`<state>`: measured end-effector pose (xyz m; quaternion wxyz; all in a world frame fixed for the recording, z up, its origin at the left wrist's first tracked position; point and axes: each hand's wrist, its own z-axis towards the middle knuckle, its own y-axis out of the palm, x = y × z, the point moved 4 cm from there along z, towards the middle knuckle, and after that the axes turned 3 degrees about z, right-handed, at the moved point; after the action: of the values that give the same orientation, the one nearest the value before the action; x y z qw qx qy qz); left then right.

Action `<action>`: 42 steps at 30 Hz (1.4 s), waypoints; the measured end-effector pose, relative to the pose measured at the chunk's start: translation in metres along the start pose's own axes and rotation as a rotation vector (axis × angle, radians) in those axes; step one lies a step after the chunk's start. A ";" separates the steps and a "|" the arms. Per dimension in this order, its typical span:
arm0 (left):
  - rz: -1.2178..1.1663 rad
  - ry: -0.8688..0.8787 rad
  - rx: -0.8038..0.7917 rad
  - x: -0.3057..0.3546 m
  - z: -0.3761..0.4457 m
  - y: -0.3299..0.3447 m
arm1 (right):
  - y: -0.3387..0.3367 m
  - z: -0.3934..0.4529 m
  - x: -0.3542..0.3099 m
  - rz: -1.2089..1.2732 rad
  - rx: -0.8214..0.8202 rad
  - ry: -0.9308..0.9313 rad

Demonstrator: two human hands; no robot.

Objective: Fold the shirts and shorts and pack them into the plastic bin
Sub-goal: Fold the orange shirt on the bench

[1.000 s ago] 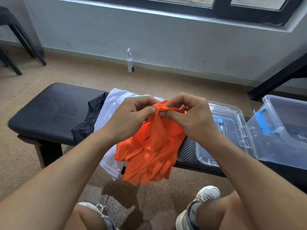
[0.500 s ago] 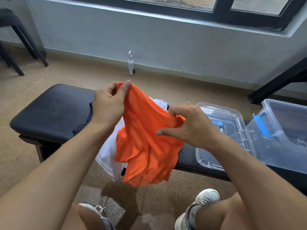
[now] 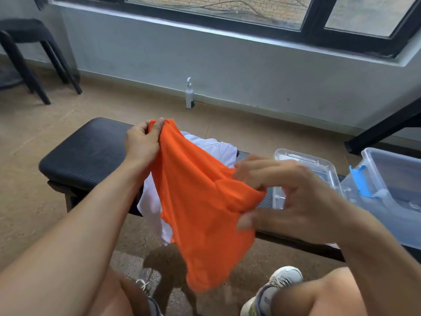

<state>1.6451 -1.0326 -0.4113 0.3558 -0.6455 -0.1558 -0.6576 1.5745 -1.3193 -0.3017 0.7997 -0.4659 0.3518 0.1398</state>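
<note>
Orange garment (image 3: 200,201) hangs crumpled between 2 gripping hands.

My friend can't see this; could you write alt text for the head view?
Two hands hold up an orange garment over a black bench: left hand pinches its top edge, right hand its side. A clear plastic bin sits right.

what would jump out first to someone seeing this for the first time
The bright orange garment in the middle, held up above the black bench: the left hand pinches its top corner and the right hand holds its right edge. Next, the clear plastic bin with a blue latch at the right, its lid lying beside it.
</note>
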 end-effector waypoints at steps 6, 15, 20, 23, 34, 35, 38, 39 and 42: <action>0.015 0.011 0.074 0.009 -0.007 -0.022 | -0.056 -0.034 0.042 -0.490 0.177 0.322; -0.175 0.093 -0.144 0.057 -0.049 -0.022 | -0.080 -0.061 0.063 -0.206 0.309 0.661; -0.229 0.205 -0.147 0.071 -0.039 -0.046 | -0.083 -0.050 0.029 0.007 0.349 0.497; -0.207 0.276 -0.103 0.080 -0.031 -0.066 | -0.081 -0.040 -0.002 -0.044 0.309 0.381; -0.041 0.311 -0.154 0.089 -0.014 -0.101 | -0.082 -0.015 -0.069 -0.103 0.390 0.339; -0.043 0.303 -0.197 0.089 -0.014 -0.103 | -0.086 -0.017 -0.068 -0.093 0.424 0.354; -0.115 0.238 -0.393 0.090 -0.020 -0.110 | -0.098 -0.027 -0.056 -0.006 0.443 0.425; -0.137 0.226 -0.457 0.090 -0.022 -0.112 | -0.099 -0.029 -0.052 -0.029 0.411 0.467; -0.110 0.258 -0.568 0.094 -0.027 -0.113 | -0.104 -0.033 -0.029 -0.224 0.242 0.588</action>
<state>1.5576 -0.9970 -0.2959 0.1419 -0.6208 0.0458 -0.7696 1.5971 -1.3993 -0.2252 0.7238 -0.4239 0.5282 -0.1323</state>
